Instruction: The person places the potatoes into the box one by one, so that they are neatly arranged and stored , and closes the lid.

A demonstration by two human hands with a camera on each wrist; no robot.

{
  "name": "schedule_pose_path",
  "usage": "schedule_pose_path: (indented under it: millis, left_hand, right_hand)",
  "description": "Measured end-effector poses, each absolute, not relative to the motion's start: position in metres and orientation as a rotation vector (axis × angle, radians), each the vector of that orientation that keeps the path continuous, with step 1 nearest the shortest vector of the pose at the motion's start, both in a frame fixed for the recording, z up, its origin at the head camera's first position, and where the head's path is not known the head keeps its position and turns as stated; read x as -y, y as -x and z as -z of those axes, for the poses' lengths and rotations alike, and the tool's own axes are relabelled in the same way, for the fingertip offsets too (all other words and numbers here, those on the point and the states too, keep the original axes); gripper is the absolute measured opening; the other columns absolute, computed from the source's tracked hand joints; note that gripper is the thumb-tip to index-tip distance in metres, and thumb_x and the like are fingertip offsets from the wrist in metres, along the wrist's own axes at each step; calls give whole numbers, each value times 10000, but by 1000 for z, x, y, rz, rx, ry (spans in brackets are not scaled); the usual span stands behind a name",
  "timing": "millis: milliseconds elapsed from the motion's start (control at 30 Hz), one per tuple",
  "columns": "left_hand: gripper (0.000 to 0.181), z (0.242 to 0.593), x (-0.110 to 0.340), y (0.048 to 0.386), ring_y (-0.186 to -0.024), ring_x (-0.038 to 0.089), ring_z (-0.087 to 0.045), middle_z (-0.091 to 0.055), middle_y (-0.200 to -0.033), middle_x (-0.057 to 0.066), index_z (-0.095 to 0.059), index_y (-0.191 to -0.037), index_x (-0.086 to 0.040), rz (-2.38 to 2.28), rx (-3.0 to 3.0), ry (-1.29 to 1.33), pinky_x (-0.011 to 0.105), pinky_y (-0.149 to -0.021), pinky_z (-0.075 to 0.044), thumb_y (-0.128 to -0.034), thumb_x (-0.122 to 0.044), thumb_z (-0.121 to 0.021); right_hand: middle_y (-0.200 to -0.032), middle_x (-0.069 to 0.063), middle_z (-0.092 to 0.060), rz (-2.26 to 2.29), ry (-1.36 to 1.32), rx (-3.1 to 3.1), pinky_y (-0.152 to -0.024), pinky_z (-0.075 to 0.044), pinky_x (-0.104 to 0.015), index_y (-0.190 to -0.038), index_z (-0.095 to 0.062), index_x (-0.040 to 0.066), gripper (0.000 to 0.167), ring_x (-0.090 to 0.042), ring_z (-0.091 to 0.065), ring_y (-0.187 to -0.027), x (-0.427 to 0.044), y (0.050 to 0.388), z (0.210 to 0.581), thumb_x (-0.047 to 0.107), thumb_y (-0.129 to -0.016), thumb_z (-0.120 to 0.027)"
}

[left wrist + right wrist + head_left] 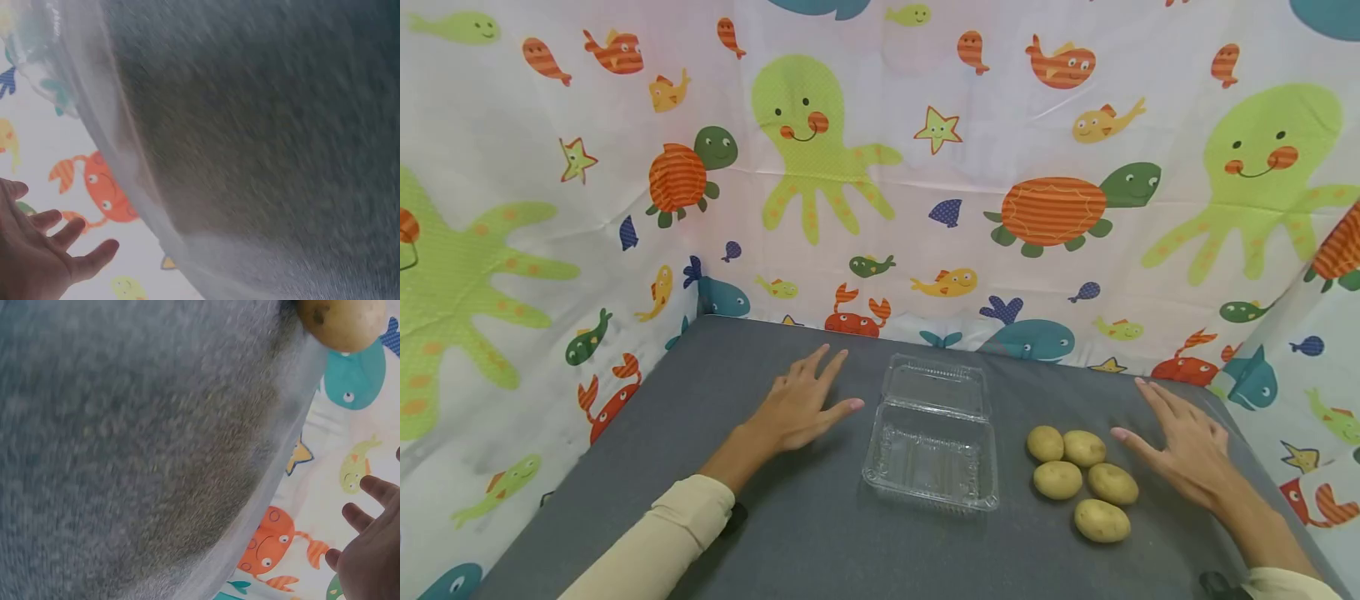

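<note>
Perhaps, bumped by my right hand (1193,448) (fingers outstretched, empty, like my left hand (796,408)), oval yellow potatoes (1064,481) roll away

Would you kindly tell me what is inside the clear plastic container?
No item shows in the clear plastic container, only its ridged bottom with the grey surface showing through. Its lid is open; nothing inside looks covered.

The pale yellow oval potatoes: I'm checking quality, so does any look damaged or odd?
One pale yellow rounded potato, top right in the right wrist view, has a dark patch, odd against the paler surface around it. Whether bruise or dirt, I cannot tell.
</note>
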State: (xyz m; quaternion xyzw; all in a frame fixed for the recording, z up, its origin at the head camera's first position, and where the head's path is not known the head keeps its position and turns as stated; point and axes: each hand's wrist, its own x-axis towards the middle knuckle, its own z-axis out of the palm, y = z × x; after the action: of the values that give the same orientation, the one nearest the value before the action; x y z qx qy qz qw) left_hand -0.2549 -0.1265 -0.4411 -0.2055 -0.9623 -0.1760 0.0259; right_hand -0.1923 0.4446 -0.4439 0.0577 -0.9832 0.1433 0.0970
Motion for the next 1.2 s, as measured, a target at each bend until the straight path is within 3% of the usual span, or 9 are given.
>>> schedule_pose_path:
  millis: [333,600,833,900,1133,1200]
  left_hand:
    - [821,438,112,240,-1538,389,-388,-345,-1705,44,-338,-1679,-288,863,2849,672,725,-1169,-413,-1011,-724,-531]
    - [663,437,99,232,-1460,329,-506,-513,-1593,89,-541,-1566,-179,1135,2704,689,617,-1189,-458,-1004,-478,-729]
    - [561,445,92,227,-1212,355,-696,-572,-1541,90,-625,-1492,-176,1345,2645,635,564,-1018,-605,-979,-326,-796]
    - [536,447,90,225,-1197,341,-709,-582,-1532,73,-637,-1480,-192,1393,2649,604,537,-990,-624,-984,-325,-791]
    - [481,451,85,220,-1091,297,-730,-593,-1505,66,-653,-1456,-168,1697,2646,552,407,-658,-685,-996,-225,-780]
    - [464,451,83,219,-1063,298,-731,-596,-1496,71,-662,-1444,-150,1754,2650,535,388,-634,-684,-1000,-221,-775]
  right_hand:
    - [-1628,-357,-309,-428,-203,2888,-947,-199,-888,-1719,-165,189,950,-682,-294,-1352,-430,186,441,549,-995,-663]
    - [-1623,-343,-330,-437,-227,2867,-939,-222,-874,-1721,-166,204,942,-666,-307,-1355,-424,182,443,523,-995,-676]
    - [-1613,-343,-348,-492,-253,2842,-919,-248,-847,-1717,-193,207,930,-668,-328,-1347,-422,178,447,483,-986,-698]
    - [-1609,-342,-355,-495,-256,2841,-914,-262,-843,-1716,-200,205,928,-667,-335,-1345,-422,177,448,478,-984,-701]
    - [-1605,-359,-348,-567,-267,2859,-889,-274,-859,-1720,-182,212,926,-684,-330,-1344,-419,174,449,465,-992,-696]
    - [-1612,-369,-333,-620,-264,2876,-906,-264,-878,-1722,-170,217,923,-689,-315,-1356,-418,173,448,466,-1000,-688]
